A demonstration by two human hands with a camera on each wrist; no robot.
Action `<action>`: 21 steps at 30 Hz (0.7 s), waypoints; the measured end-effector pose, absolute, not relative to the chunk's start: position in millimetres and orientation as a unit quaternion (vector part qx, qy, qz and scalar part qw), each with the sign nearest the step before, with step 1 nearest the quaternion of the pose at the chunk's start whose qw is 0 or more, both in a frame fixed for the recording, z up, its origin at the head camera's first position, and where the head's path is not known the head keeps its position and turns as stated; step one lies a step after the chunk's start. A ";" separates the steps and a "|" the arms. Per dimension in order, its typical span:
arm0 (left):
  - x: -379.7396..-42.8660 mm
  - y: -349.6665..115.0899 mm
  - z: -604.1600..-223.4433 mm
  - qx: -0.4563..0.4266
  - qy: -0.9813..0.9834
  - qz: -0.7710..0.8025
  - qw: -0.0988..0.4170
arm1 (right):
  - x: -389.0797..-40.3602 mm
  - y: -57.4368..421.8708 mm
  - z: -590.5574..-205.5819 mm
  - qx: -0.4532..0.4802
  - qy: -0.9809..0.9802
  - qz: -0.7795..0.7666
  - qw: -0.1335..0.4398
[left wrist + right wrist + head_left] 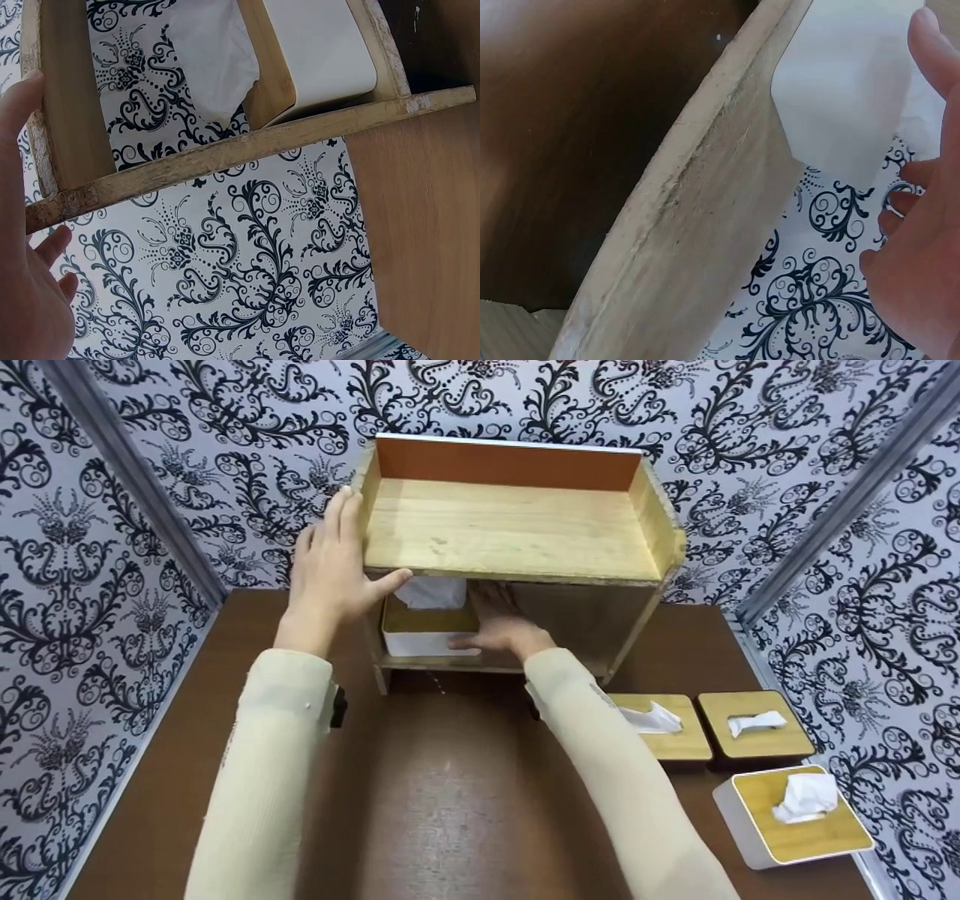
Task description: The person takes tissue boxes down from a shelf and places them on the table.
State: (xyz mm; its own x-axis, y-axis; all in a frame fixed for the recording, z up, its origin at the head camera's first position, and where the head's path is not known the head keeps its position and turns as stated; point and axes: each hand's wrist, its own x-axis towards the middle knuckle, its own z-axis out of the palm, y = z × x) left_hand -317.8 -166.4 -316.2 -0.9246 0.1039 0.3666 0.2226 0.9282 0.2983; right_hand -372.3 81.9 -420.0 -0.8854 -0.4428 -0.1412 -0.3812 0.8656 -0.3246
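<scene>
My left hand rests on the left side of a small wooden shelf unit. Its fingers stretch up along the outer side panel, and the thumb reaches across the front edge of the upper board. Inside the lower compartment, at its left, sits a white tissue box with a wooden lid and a tissue sticking out. My right hand reaches in under the upper board at the box's right end. In the right wrist view its thumb lies by the white box wall, other fingers spread past the end.
On the brown table, to the right of the unit, stand two dark tissue boxes with wooden lids and one white tissue box nearer the front. Patterned walls close in the back and both sides.
</scene>
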 end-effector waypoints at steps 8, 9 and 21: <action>-318.0 -166.6 -317.4 -0.087 -0.965 -0.170 0.181 | -386.6 64.7 -423.9 -0.231 0.954 -0.140 0.132; -317.7 -166.8 -317.3 -0.086 -0.965 -0.169 0.182 | -387.7 62.0 -423.1 -0.231 0.953 -0.139 0.134; -318.2 -166.7 -319.4 -0.081 -0.967 -0.146 0.190 | -395.8 27.6 -422.9 -0.252 0.947 -0.144 0.138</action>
State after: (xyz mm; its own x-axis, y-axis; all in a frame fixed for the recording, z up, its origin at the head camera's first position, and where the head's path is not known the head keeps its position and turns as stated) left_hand -318.2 -166.7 -319.4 -0.9148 0.1013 0.3911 0.2123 0.9441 0.2521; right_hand -395.8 27.6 -422.9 -0.8351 -0.5166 -0.1891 -0.4371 0.8318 -0.3421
